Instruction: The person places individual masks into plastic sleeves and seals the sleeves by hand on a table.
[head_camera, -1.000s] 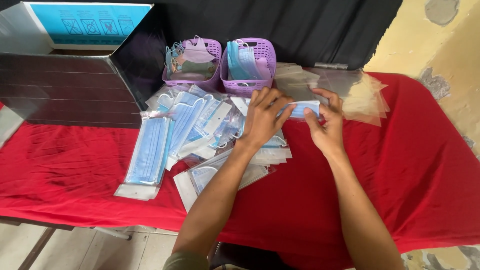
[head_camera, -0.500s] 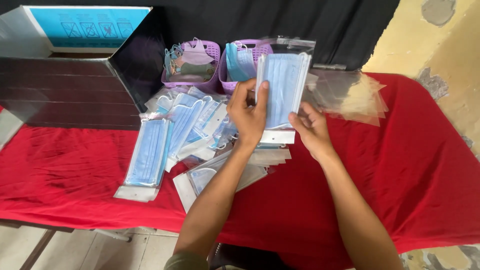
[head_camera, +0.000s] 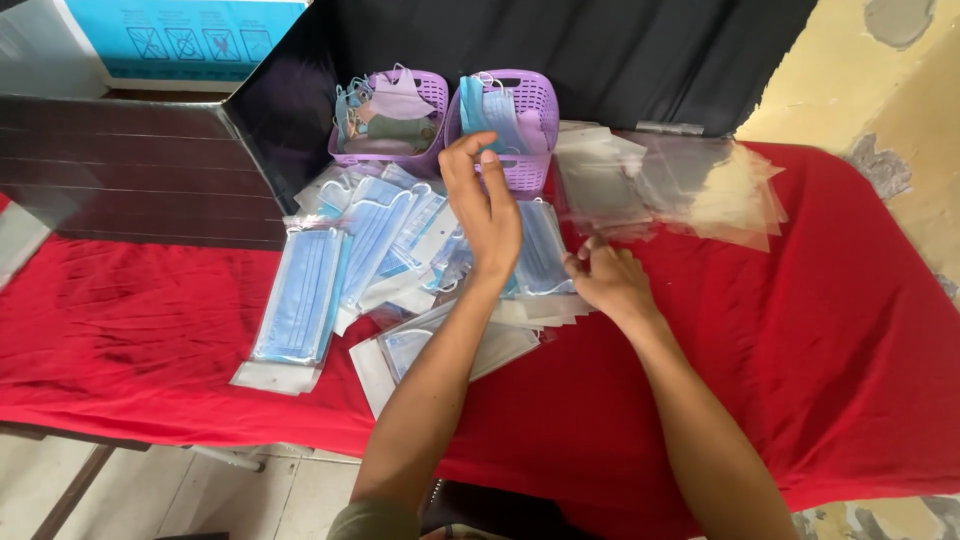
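Left hand: we are raising our left hand (head_camera: 487, 205) over the packed masks, fingers loosely curled and released, grasping nothing; its fingertips are reaching toward the right-hand basket.
Right hand: we are resting our right hand (head_camera: 605, 280) on the edge of the bagged mask (head_camera: 543, 250); fingers bent, touching the bag. We cannot tell whether they are pinching it.
Bagged mask: it is lying flat on the worktop (head_camera: 830, 340), between both hands, on top of a small stack of bags.
Packed masks: a spread pile (head_camera: 375, 240) is lying left of the left hand; one long pack (head_camera: 300, 300) is sitting at the far left.
Baskets: two purple baskets (head_camera: 525, 110) are standing behind the pile, holding loose masks.
Empty bags: a clear stack (head_camera: 690, 185) is lying beyond the right hand.
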